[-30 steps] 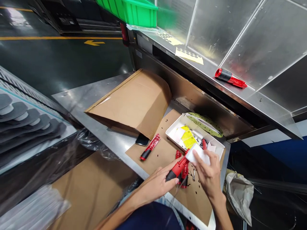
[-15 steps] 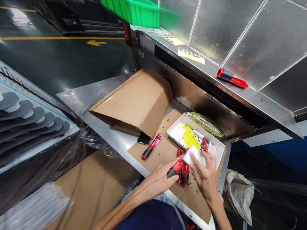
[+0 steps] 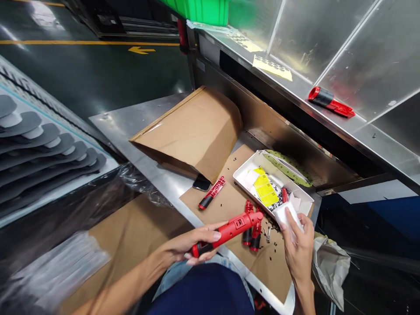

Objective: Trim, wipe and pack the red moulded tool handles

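"Where are we working?"

"Over the cardboard [image 3: 226,205] on the steel tabletop [image 3: 127,124]."

"And our hands?"

"Apart: the left hand [image 3: 179,249] grips the red tool [image 3: 226,232] firmly; the right hand [image 3: 300,251] pinches a white wipe [image 3: 287,218], perhaps foam."

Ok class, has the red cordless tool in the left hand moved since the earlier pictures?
Yes: the red cordless tool has moved leftward in view, away from the white tray.

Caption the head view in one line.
Left hand grips a red-and-black tool; right hand holds a white pad beside a white tray.
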`<action>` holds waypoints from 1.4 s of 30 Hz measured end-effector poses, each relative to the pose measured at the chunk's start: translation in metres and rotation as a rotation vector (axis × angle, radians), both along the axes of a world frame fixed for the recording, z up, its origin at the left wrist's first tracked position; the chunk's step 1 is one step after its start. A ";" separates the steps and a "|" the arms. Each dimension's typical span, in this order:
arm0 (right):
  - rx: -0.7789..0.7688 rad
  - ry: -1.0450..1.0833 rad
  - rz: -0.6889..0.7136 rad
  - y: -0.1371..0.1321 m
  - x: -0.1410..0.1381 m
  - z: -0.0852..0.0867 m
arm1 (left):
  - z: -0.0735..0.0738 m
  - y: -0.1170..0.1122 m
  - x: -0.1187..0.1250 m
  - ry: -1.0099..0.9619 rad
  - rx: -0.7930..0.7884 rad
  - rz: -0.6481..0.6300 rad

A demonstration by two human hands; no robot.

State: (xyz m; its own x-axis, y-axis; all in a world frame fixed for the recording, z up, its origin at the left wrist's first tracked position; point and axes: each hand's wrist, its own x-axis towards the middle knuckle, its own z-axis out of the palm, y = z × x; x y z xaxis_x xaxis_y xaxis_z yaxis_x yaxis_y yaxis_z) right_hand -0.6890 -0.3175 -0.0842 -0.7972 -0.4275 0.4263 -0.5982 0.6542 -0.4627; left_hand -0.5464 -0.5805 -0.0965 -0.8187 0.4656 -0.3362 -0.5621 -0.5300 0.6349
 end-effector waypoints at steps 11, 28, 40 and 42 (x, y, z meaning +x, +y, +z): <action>-0.023 0.081 0.072 -0.028 0.052 0.011 | -0.002 0.008 0.000 -0.045 0.049 0.046; 0.023 -0.074 0.121 -0.036 0.024 -0.018 | -0.001 0.028 0.001 0.076 -0.592 0.076; -0.097 -0.293 -0.102 0.027 -0.007 -0.063 | -0.077 0.024 -0.020 -0.109 -1.605 0.090; -0.108 -0.319 -0.093 0.029 0.006 -0.062 | -0.083 0.024 -0.033 -0.172 -1.656 0.102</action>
State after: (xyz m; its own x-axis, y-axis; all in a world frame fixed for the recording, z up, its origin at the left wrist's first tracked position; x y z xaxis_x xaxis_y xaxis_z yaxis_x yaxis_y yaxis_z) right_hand -0.6825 -0.2881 -0.1459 -0.9309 -0.3130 0.1883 -0.3527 0.6363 -0.6860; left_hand -0.5789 -0.5569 -0.1794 -0.7246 -0.5117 -0.4616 -0.6883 0.5704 0.4483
